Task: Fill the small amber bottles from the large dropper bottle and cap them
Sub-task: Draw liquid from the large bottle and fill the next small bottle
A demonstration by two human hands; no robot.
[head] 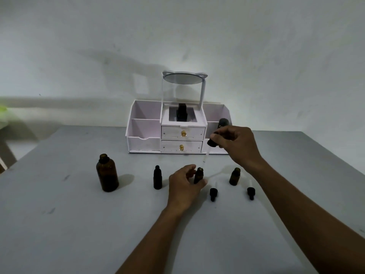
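While the left hand (185,181) grips the small amber bottle (198,175) at frame centre, the right hand (236,144), pinching the dropper (214,142), should centre the pipette tip (204,160) over its mouth.

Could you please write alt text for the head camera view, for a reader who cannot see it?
The right hand holds a dropper over a small amber bottle steadied by the left hand on a grey table. Nearby stand a large amber bottle and a white organizer.

Dropper bulb (222,123) half behind right-hand fingers (227,135) (label unreadable), both forearms cut off
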